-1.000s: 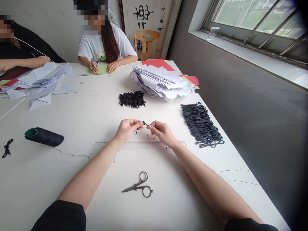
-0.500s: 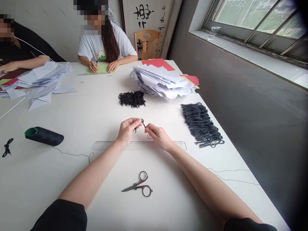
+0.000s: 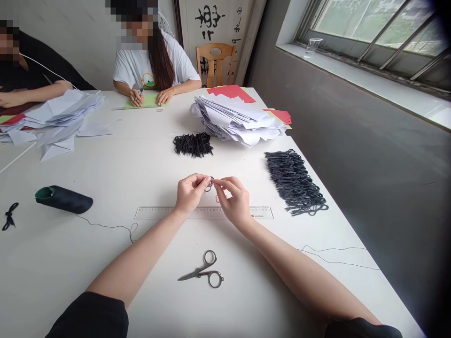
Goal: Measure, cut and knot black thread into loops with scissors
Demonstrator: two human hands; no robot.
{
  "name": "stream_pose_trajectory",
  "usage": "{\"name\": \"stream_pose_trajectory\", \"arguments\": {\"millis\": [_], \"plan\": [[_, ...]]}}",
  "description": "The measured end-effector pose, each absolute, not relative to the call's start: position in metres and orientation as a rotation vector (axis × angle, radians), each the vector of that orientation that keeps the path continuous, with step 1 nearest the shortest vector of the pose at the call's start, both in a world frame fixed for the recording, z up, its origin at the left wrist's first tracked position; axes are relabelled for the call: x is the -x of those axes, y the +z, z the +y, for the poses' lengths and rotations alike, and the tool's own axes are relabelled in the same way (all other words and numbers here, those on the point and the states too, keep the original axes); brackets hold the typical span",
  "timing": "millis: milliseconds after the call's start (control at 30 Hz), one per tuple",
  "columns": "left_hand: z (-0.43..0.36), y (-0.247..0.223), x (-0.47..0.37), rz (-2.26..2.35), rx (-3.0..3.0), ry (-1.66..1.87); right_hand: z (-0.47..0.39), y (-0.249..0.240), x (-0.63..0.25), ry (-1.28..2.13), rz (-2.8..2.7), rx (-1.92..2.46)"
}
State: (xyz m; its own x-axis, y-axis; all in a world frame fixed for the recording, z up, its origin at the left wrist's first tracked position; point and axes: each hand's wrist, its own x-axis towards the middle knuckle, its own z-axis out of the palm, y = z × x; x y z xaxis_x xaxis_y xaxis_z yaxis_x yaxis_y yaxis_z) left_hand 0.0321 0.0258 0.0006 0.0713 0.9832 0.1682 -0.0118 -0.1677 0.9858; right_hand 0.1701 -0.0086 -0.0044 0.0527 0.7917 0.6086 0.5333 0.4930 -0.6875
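Between my hands a short piece of black cord [image 3: 208,187] is bent into a small loop, held above the table. My left hand [image 3: 190,191] pinches it between thumb and forefinger. My right hand [image 3: 234,199] grips the other side of it with the fingertips; the fingers partly cover the cord. Just below lies a clear ruler [image 3: 155,213], partly hidden by my hands. Steel scissors [image 3: 202,271] rest on the table nearer to me, blades pointing left. To the left a spool of black thread [image 3: 65,199] lies on its side, a loose strand trailing from it.
Looped black cords [image 3: 295,182] lie in a row at right, and a smaller black bundle [image 3: 193,144] farther back. A white paper stack [image 3: 237,119] stands behind. A small black knotted cord [image 3: 10,216] is far left. A co-worker [image 3: 155,65] writes across the table [image 3: 148,291].
My right hand has risen and turned, its fingers closing in on my left fingertips. The cord, stretched straight between the hands before, now hangs in a small loop.
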Motion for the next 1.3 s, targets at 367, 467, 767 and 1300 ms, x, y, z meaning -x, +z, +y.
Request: {"name": "stream_pose_trajectory", "arguments": {"millis": [367, 467, 767, 1300], "plan": [[0.022, -0.003, -0.035, 1.101, -1.389, 1.276, -0.006, -0.007, -0.17, 0.326, -1.56, 1.284], [0.018, -0.005, -0.038, 1.109, -1.422, 1.273, -0.005, -0.006, -0.171, 0.376, -1.537, 1.334], [0.027, -0.002, -0.024, 1.083, -2.244, 1.301, 0.002, 0.003, -0.184, 0.797, -1.457, 1.391], [0.035, 0.006, -0.015, 0.675, -2.896, 1.338, 0.009, 0.013, -0.198, 1.473, -1.372, 1.258]]}}
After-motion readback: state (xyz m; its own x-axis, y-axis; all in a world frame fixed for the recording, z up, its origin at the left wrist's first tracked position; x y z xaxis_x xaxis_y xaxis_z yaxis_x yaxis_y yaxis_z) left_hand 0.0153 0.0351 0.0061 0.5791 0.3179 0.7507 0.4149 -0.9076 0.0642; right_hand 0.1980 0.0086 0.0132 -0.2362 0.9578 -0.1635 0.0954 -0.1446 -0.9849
